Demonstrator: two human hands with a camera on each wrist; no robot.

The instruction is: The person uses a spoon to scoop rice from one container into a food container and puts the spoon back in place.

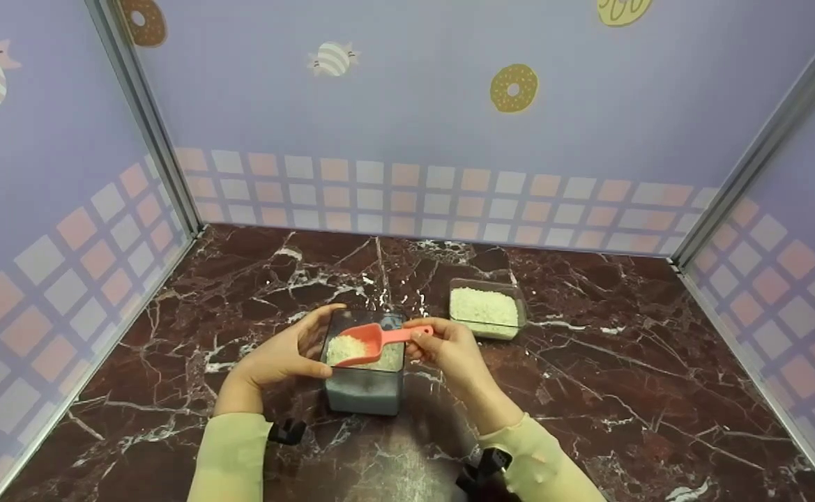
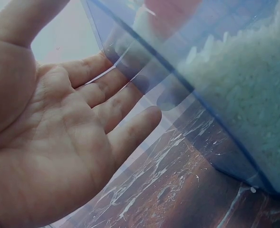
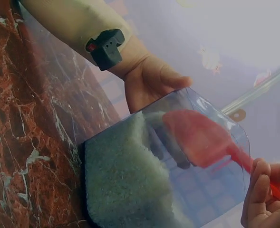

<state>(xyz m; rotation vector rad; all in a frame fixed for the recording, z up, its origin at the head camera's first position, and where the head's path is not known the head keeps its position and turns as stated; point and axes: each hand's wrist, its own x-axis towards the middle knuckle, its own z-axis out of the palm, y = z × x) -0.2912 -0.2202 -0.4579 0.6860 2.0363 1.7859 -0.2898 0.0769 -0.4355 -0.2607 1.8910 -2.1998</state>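
A clear plastic container (image 1: pixel 364 390) partly filled with white rice (image 3: pixel 125 175) stands on the counter in front of me. My left hand (image 1: pixel 282 355) holds it at its left side, thumb by the near rim and fingers reaching along the far side. In the left wrist view, the fingertips (image 2: pixel 147 118) lie against the see-through wall. My right hand (image 1: pixel 452 352) pinches the handle of a red scoop (image 1: pixel 372 339). The scoop's bowl, loaded with rice, is within the container's opening, above the rice in the right wrist view.
A second, shallower clear container (image 1: pixel 522 314) of rice sits behind my right hand. Loose grains (image 1: pixel 379 296) are scattered on the dark marbled counter (image 1: pixel 623 390) beyond the taller container. Patterned panels (image 1: pixel 435 104) enclose the back and both sides.
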